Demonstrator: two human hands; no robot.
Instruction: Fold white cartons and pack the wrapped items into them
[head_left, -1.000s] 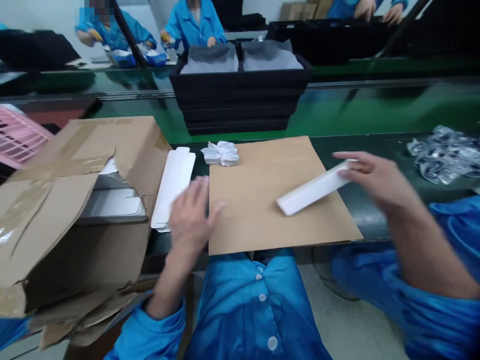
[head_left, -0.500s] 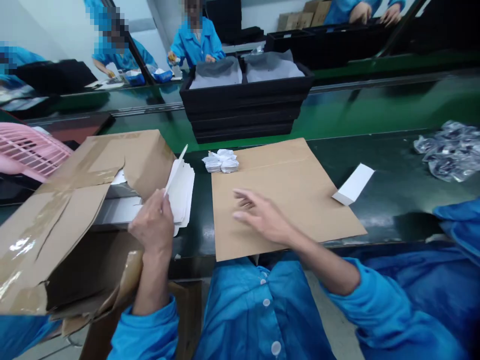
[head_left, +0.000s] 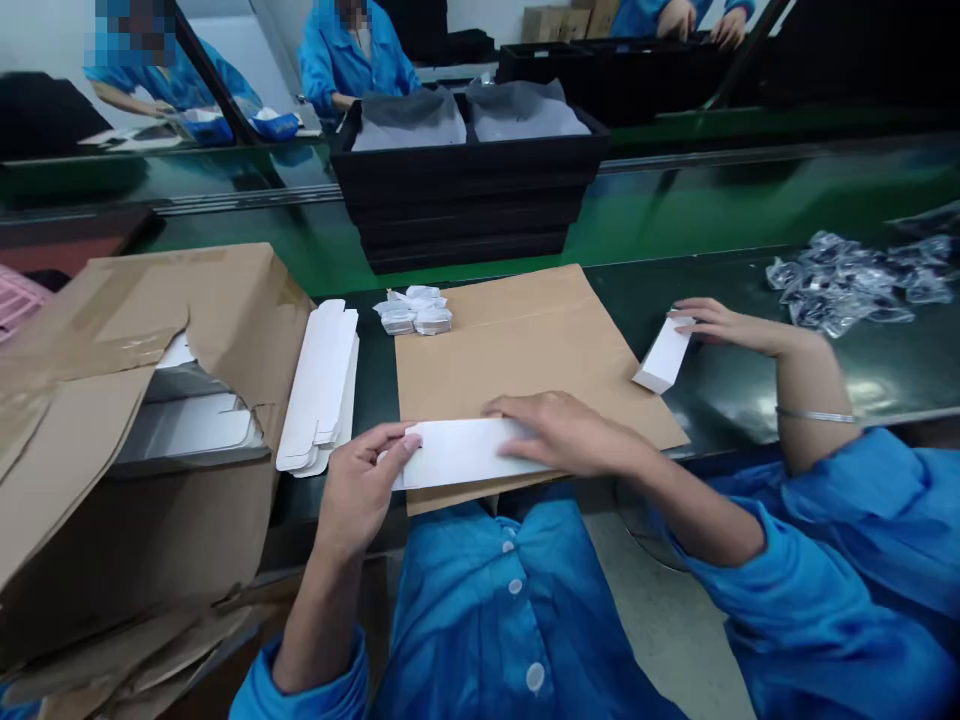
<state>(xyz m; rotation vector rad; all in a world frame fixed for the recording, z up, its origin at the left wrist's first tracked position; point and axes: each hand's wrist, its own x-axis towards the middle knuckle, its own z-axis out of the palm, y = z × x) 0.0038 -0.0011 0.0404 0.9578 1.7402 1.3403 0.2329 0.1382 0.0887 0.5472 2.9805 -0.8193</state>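
One torn brown carton point(head_left: 225, 290) fills the left of the bench point(head_left: 724, 395), white pieces point(head_left: 191, 428) showing inside through its gap. Just right of it lies a pile of flat white boxes point(head_left: 319, 370), not squared up; a brush from my left arm could fan it toward the bench's front edge. Next, at the rear left corner of a brown cardboard sheet point(head_left: 517, 350), sits a cluster of small white packets point(head_left: 416, 310), seemingly partly on the sheet, so a tug on the sheet could shift it.

My left grip point(head_left: 364, 485) pinches the left end of a white box that looks flat point(head_left: 461, 450), thumb on top. That box is over the sheet's front edge, near the bench's front edge. My right grip point(head_left: 562, 430) is at its right end; the fingers are blurred, and I cannot tell whether they clasp it. If my left pinch slipped, the box could drop over the front edge; uneven pressure could crease it.

At the sheet's right edge, a co-worker's hand point(head_left: 720, 325) touches a raised white box point(head_left: 666, 355). Our sleeves overlap in view, so a bump could tip that box. Farther right, clear-wrapped items point(head_left: 855, 280) lie heaped.
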